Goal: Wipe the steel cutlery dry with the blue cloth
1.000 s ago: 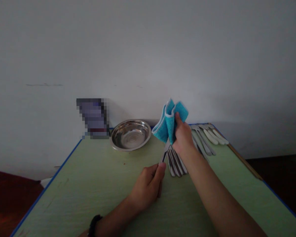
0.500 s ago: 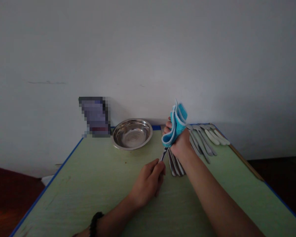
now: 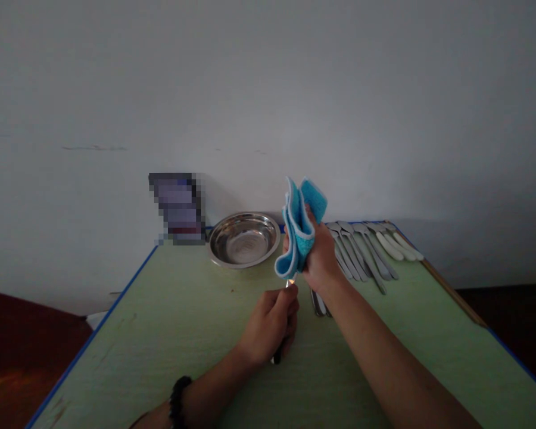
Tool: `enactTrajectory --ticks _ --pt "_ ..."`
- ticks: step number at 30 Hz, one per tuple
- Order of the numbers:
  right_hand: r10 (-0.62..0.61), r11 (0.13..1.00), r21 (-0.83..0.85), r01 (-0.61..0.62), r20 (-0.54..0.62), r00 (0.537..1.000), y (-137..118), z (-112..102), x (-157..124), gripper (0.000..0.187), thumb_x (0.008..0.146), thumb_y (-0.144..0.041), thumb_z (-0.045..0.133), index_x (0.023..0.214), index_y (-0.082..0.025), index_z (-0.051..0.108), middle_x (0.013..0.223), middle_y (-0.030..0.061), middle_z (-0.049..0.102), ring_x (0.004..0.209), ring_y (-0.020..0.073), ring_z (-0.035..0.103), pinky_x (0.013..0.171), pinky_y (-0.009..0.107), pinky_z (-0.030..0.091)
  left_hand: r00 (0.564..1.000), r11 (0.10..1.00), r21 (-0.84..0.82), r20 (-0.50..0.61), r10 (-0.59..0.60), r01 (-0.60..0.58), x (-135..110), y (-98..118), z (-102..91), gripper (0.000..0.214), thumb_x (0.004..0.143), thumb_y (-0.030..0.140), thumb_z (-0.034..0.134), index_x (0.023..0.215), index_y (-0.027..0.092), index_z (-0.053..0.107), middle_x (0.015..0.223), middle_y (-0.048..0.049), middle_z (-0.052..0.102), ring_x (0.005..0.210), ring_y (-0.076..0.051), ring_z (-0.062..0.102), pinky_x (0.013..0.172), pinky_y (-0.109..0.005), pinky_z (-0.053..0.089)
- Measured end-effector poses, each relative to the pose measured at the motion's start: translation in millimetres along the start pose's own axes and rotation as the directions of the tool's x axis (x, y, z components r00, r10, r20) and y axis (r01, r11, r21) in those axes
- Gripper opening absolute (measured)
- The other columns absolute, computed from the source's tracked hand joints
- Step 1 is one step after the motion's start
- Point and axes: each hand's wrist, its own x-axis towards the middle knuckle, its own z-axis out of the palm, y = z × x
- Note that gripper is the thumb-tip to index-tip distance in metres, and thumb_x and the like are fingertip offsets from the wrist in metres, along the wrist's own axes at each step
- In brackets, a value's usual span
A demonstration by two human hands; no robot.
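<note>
My left hand (image 3: 272,325) is closed round the handle of a shiny metal piece of cutlery (image 3: 291,282), whose butt end sticks out below the fist. Its head is hidden in a folded blue cloth (image 3: 300,232) with white edging, so I cannot tell which kind it is. My right hand (image 3: 319,256) grips that cloth round the upper end of the cutlery, just above my left fist. Behind my right wrist lie several metal handles (image 3: 318,304), partly covered by the arm.
A round steel bowl (image 3: 245,262) stands near the wall. To the right, several metal spoons (image 3: 355,253) lie fanned out beside several white-handled pieces of cutlery (image 3: 404,247). A blurred-out upright device (image 3: 178,208) leans at the back left. The green table (image 3: 196,333) has blue edging.
My right hand and the cloth have shifted left and slightly down, closer to my left hand. The butt end of the cutlery now shows below my left fist.
</note>
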Motion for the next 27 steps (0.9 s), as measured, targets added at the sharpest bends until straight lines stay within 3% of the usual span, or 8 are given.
enactTrajectory --ticks 8,27 --pt "-0.023 1.0 0.0 0.023 0.018 1.0 0.4 1.5 -0.8 0.038 0.075 -0.054 0.053 0.059 -0.02 0.049 0.045 -0.0076 0.044 0.039 0.0066 0.04 0.041 0.021 0.034 0.997 0.998 0.065 -0.069 0.017 -0.013 -1.1 -0.9 2.3 0.041 0.081 0.047 0.036 0.049 0.021 0.03 0.035 0.0088 0.029 0.026 -0.004 0.025 0.024 -0.015 0.02" --pt "-0.008 0.999 -0.052 0.008 -0.014 1.0 1.2 -0.4 -0.5 0.038 0.074 -0.055 0.054 0.059 -0.02 0.049 0.046 -0.0074 0.045 0.04 0.0065 0.039 0.043 0.021 0.033 0.996 0.987 0.148 -0.056 0.067 -0.059 -0.1 -4.5 1.6 0.043 0.085 0.046 0.032 0.049 0.021 0.031 0.034 0.0076 0.031 0.026 -0.005 0.027 0.027 -0.016 0.018"
